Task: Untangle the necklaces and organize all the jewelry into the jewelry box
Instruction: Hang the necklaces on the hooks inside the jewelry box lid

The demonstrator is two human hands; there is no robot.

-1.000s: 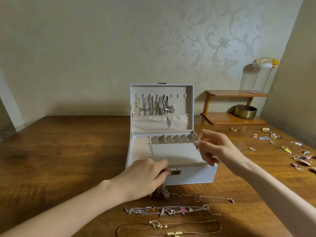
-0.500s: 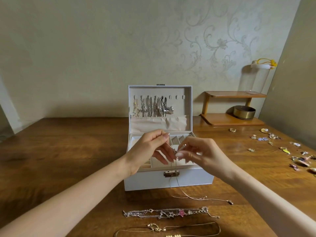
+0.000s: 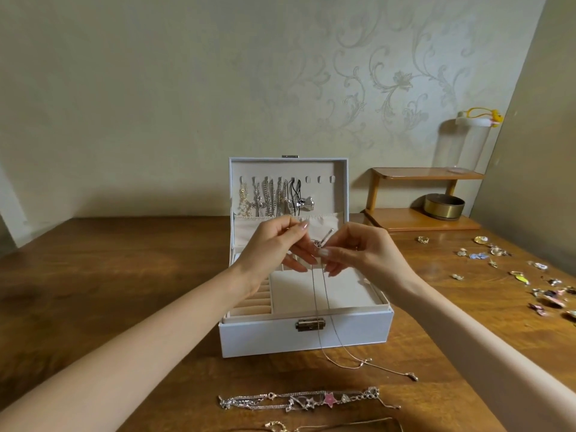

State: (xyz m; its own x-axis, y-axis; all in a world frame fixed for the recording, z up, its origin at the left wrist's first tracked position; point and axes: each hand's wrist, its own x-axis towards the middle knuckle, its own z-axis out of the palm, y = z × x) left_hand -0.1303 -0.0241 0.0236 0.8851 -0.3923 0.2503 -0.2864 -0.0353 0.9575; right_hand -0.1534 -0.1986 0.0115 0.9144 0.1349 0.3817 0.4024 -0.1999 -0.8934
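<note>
A white jewelry box [image 3: 265, 338] stands open in the middle of the wooden table, with several necklaces [image 3: 271, 198] hanging from hooks inside its lid. Above the box, my left hand [image 3: 274, 244] and my right hand [image 3: 358, 251] pinch the top of a thin silver necklace [image 3: 319, 307] with a small pendant. Its chain hangs down over the box front, and the ends trail on the table. A silver chain with a pink star [image 3: 311, 399] lies nearer me. Below it a gold necklace [image 3: 327, 427] is cut off by the frame's edge.
Several small earrings and charms [image 3: 514, 269] are scattered on the table's right side. A wooden two-tier shelf [image 3: 417, 194] with a brass bowl [image 3: 444, 206] stands at the back right by the wall. The wall rises just behind the box.
My left hand rose from the table with the thin necklace to meet my right hand. Both lifted higher over the box, and the chain now hangs down from my fingers.
</note>
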